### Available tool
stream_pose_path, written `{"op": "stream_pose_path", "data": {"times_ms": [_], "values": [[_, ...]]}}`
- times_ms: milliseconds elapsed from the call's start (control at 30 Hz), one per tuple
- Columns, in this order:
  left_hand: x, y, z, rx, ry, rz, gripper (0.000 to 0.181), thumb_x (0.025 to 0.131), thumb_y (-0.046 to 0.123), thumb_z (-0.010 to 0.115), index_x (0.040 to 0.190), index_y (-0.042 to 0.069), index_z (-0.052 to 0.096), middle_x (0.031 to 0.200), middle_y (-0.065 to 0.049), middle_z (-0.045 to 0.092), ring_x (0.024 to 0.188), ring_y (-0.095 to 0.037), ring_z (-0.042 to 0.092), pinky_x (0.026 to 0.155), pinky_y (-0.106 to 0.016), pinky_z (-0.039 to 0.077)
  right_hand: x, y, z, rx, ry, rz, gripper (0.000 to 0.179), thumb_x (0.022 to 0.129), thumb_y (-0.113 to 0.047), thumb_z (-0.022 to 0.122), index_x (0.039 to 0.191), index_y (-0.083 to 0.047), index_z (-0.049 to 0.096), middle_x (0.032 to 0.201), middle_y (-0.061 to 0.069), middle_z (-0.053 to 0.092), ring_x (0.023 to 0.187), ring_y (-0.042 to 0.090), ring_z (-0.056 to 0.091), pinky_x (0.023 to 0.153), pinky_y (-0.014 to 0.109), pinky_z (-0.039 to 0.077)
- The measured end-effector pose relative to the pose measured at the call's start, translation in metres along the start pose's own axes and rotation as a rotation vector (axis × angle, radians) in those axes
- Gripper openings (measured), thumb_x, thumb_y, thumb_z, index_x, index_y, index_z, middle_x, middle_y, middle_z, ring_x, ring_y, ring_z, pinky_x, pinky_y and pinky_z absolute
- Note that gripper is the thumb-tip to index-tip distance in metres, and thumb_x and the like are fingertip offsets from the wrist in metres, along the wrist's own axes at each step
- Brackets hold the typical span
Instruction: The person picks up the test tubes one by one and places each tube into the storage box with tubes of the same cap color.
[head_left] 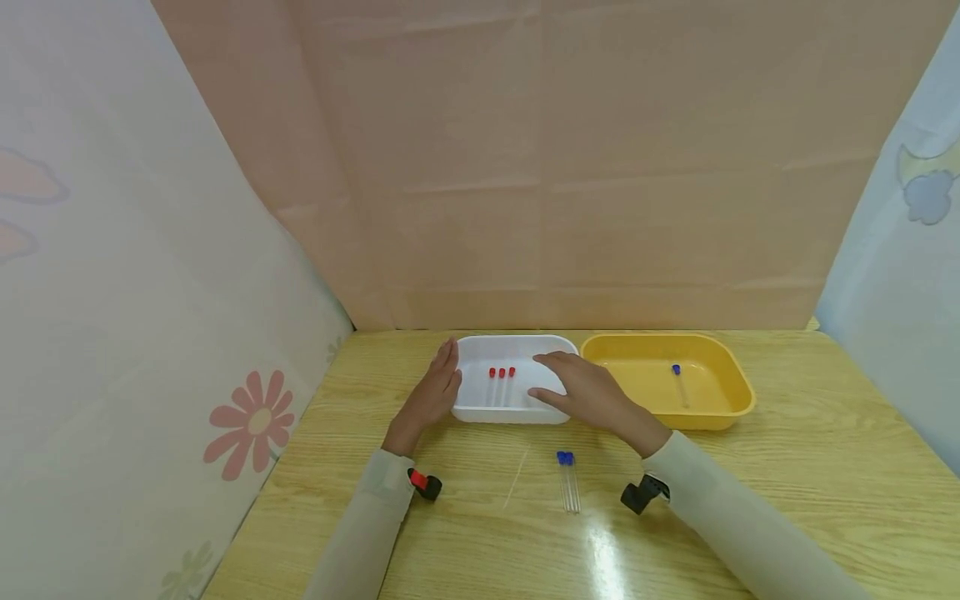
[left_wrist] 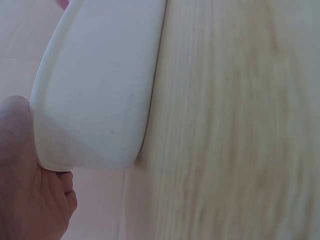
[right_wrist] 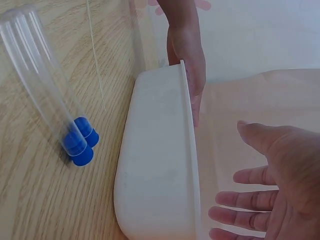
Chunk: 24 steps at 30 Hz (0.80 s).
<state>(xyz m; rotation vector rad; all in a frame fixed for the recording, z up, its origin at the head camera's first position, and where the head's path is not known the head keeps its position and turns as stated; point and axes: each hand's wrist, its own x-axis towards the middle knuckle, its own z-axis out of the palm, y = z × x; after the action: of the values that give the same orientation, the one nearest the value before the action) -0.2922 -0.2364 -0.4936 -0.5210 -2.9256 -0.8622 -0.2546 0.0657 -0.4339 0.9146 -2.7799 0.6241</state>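
Note:
My left hand (head_left: 431,392) rests against the left end of a white tray (head_left: 510,415), fingers fairly straight and thumb at the rim. Three tubes with red caps (head_left: 502,373) lie side by side inside that tray. Over its right end hovers my right hand (head_left: 592,393), fingers spread and nothing between them; the right wrist view shows the fingers (right_wrist: 245,200) apart from the rim. Two clear tubes with blue caps (head_left: 568,482) lie on the table in front of the tray, also large in the right wrist view.
Just right of the white tray stands a yellow tray (head_left: 708,422) with one blue-capped tube (head_left: 677,369) in it. Both sit on a wood-grain table (head_left: 810,467). A brown paper backdrop (head_left: 570,208) rises behind, with patterned sheets at both sides.

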Motion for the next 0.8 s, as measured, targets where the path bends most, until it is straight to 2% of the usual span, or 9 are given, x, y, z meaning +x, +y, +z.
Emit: {"op": "stream_pose_path", "data": {"times_ms": [433,667,800], "values": [[0.000,0.001,0.001,-0.035,0.012,-0.008,0.060,0.112,0.023,0.031,0.161,0.000,0.005,0.170,-0.009,-0.001,0.156,-0.026,-0.002,0.124,-0.047,0.012,-0.015,0.006,-0.006,0.019,0.019,0.033,0.064,0.098,-0.050,0.063,0.146,-0.009,0.054,0.146,0.014,0.056,0.131,0.036,0.054,0.098,0.059,0.049],[0.000,0.001,0.002,-0.027,0.005,-0.006,0.060,0.112,0.023,0.031,0.161,0.000,0.005,0.170,-0.009,0.000,0.156,-0.025,-0.002,0.124,-0.046,0.011,-0.026,0.011,-0.010,0.014,0.058,0.017,0.061,0.099,-0.048,0.062,0.145,-0.008,0.056,0.144,0.016,0.057,0.129,0.037,0.056,0.094,0.057,0.052],[0.000,0.001,0.001,-0.035,0.004,-0.004,0.060,0.112,0.023,0.031,0.161,0.001,0.005,0.170,-0.009,-0.001,0.156,-0.024,-0.002,0.124,-0.046,0.010,-0.033,0.015,-0.012,0.009,0.067,0.016,0.061,0.099,-0.047,0.062,0.145,-0.007,0.056,0.143,0.017,0.057,0.130,0.038,0.055,0.096,0.058,0.050]]}}
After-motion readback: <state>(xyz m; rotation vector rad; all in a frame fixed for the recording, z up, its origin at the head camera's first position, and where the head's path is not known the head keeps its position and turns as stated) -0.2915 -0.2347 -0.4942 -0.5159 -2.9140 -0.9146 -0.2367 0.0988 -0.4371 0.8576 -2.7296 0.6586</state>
